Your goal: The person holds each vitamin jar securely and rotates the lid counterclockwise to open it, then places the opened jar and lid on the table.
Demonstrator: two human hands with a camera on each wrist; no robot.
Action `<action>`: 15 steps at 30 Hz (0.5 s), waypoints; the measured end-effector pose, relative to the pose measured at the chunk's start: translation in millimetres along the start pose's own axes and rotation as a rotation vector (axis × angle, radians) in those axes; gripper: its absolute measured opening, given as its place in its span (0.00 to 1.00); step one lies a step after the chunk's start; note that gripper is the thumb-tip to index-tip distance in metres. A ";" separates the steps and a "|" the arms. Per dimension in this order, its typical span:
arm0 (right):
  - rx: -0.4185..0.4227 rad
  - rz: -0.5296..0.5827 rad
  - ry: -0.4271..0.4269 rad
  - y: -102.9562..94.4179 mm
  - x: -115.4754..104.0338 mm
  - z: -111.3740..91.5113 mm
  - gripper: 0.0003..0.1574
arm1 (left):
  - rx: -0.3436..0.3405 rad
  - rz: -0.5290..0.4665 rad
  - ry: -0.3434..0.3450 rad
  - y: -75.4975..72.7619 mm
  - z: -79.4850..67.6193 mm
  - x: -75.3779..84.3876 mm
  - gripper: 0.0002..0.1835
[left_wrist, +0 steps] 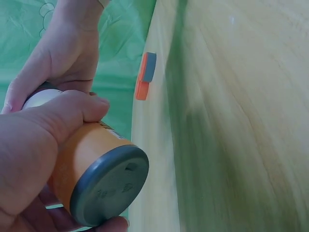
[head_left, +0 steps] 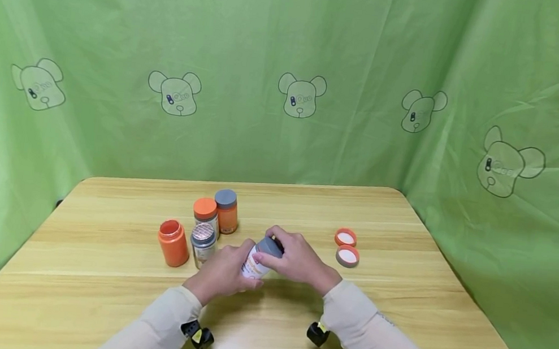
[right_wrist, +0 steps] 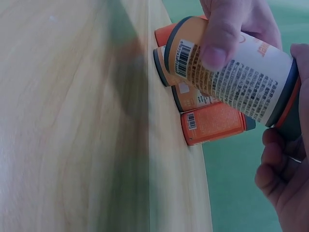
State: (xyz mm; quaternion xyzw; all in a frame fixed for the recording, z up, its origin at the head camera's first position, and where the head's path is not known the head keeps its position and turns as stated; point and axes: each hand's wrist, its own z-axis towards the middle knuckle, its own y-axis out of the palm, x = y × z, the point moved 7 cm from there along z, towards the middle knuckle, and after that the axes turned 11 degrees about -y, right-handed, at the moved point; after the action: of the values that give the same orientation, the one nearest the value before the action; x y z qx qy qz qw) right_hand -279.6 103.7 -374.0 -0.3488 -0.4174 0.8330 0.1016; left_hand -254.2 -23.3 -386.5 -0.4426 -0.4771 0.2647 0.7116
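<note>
Wrist cameras: two, one at each of my cuffs.
Left hand: at the jar's 8 o'clock, fingers and thumb wrapped round its body.
Right hand: at its 3 o'clock, thumb and fingers gripping its lid.
Jar: one, at my 12 o'clock between my hands, held off the table, its lid tipped toward 1 o'clock.
Feel: light, I judge, and stiff, likely hard plastic that won't dent; the smooth wall could slide in a loose grip. I don't take it for fragile. How full it is, I cannot tell.
Best hold: round mid-body on my left, by the lid's rim on my right.
Foil jar: one, upright between 9 and 10 o'clock from the held one, silvery on top.
Orange jar: one, lidless, at 9 o'clock.
Loose lids: two, white insides up; grey lid at 3 o'clock, orange lid between 2 and 3.
Lidded pair: two, upright; orange-top at 10 o'clock, grey-top near 11.
Cloth: green, five bear heads drawn on it.
</note>
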 end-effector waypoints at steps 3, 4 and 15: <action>0.000 0.007 -0.025 -1.0 -1.1 0.0 0.23 | -0.007 -0.014 0.001 0.4 0.2 -0.6 0.28; 0.000 0.014 -0.033 -1.3 -1.5 -0.1 0.23 | -0.008 -0.015 0.001 0.6 0.3 -1.0 0.28; 0.005 0.094 -0.078 -4.2 -1.0 -2.7 0.23 | 0.000 -0.026 0.013 -0.1 0.5 -2.1 0.28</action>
State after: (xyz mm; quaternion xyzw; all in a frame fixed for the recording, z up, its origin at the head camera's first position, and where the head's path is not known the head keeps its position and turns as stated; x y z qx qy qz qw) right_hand -277.6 107.5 -371.4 -0.3348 -0.4023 0.8508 0.0469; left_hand -255.5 -24.8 -387.2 -0.4380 -0.4781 0.2529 0.7181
